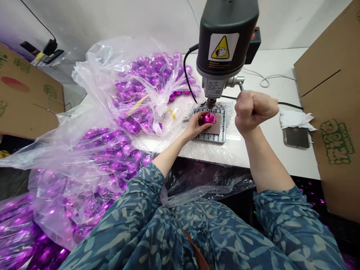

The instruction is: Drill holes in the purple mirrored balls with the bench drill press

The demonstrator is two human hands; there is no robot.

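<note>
A shiny magenta ball [209,118] rests on a brown pad [216,129] over the slotted metal base [224,127] of a small drill press [227,41]. My left hand [196,125] grips the ball from the left side, fingers and thumb around it. Right above the ball is the drill chuck [211,103], its bit reaching down to the ball's top. My right hand [254,108] is closed in a fist at the press's feed lever [241,84]; the lever's grip is hidden inside it.
Clear plastic bags [95,75] full of purple balls [152,73] fill the left side. Cardboard boxes [334,108] stand at both edges. A phone [296,137] and white tissue [295,119] lie at right on the white table [270,146]. Dark shavings surround the base.
</note>
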